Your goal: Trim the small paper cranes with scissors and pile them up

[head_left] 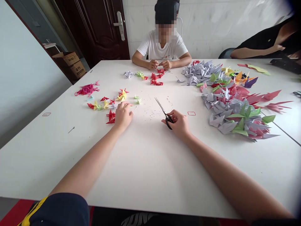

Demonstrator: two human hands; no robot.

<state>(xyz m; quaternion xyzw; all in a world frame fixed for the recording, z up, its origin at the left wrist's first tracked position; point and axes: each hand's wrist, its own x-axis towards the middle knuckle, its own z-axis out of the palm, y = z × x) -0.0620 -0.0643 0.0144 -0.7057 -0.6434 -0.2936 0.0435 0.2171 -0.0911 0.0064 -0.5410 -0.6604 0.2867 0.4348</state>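
My right hand (179,123) is wrapped round the black handles of a pair of scissors (160,105), whose blades point away from me to the upper left and look nearly closed. My left hand (123,116) hovers low at the right edge of a group of small folded paper cranes, fingers loosely bent and apart, with nothing visible in them. Close by it lie a red paper crane (110,117), a yellow paper crane (122,95) and a pale green paper crane (138,101). Tiny paper scraps (150,112) are scattered between my hands.
A big pile of grey, pink and green paper cranes (237,113) covers the table's right side. Pink string (87,89) lies at the left. Across the white table (141,175), a person (162,47) works with both hands near red cranes (157,77); another person (261,40) sits far right.
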